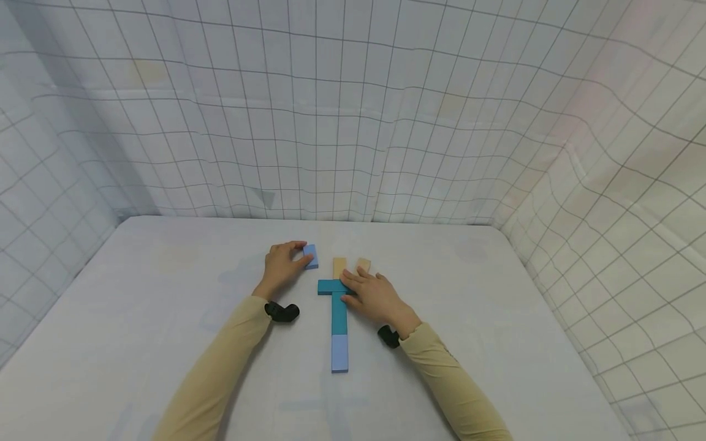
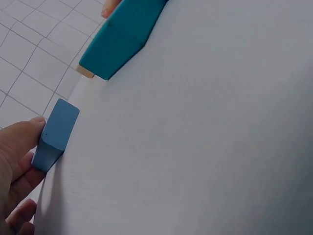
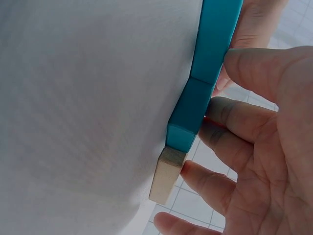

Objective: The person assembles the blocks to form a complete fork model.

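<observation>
Between its thumb and fingers my left hand [image 1: 281,264] pinches a small light-blue block [image 1: 311,256] at the far part of the table, left of an arrangement of blocks. The left wrist view shows that blue block [image 2: 61,126] between thumb and fingertips. My right hand [image 1: 377,299] lies over the arrangement's right side, its fingers spread and touching the teal crosswise block [image 1: 326,286] and a tan wooden block [image 3: 166,174]. Below the crosspiece run a long teal block [image 1: 339,313] and a light-blue block [image 1: 339,353] in line. The crosspiece's right end is partly hidden by my fingers.
Beyond the crosspiece lies a yellowish wooden block [image 1: 339,267], with another tan block [image 1: 363,264] to its right, partly covered by my right fingers. A white cloth covers the table [image 1: 469,380]. Grid-patterned curtains [image 1: 353,122] enclose its back and sides.
</observation>
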Motion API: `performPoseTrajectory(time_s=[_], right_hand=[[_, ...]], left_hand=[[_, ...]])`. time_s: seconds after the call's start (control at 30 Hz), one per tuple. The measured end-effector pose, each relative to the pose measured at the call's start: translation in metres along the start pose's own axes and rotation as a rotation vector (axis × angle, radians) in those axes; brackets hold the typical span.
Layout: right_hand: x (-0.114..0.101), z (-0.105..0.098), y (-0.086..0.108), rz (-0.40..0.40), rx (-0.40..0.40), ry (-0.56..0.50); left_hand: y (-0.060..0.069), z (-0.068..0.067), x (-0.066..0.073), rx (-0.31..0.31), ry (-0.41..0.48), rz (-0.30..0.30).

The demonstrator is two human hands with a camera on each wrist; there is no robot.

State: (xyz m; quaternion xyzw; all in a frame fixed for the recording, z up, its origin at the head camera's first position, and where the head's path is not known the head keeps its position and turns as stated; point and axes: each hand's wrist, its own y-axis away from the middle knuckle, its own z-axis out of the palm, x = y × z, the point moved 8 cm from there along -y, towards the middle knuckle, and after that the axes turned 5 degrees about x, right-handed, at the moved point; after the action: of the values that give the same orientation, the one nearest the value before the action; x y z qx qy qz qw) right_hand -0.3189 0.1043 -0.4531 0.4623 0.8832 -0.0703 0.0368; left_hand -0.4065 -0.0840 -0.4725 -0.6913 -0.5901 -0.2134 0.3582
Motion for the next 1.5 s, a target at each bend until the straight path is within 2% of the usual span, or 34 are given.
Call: performPoseTrajectory(time_s=[0.43, 0.77, 1.13, 1.5], right_hand=[[0.003, 0.002, -0.001, -0.005, 0.010, 0.004], [0.002, 0.002, 0.000, -0.012, 0.008, 0.003], [0.002, 0.003, 0.000, -0.007, -0.002, 0.007], [0.001, 0.001, 0.000, -0.013, 0.000, 0.005]], left_hand=[[0.010, 0.002, -0.004, 0.015, 0.017, -0.027], [0.013, 0.002, 0.000, 0.031, 0.012, -0.004], [0.016, 0.001, 0.003, 0.022, -0.012, -0.015], [0.017, 0.002, 0.000, 0.014, -0.021, 0.001]])
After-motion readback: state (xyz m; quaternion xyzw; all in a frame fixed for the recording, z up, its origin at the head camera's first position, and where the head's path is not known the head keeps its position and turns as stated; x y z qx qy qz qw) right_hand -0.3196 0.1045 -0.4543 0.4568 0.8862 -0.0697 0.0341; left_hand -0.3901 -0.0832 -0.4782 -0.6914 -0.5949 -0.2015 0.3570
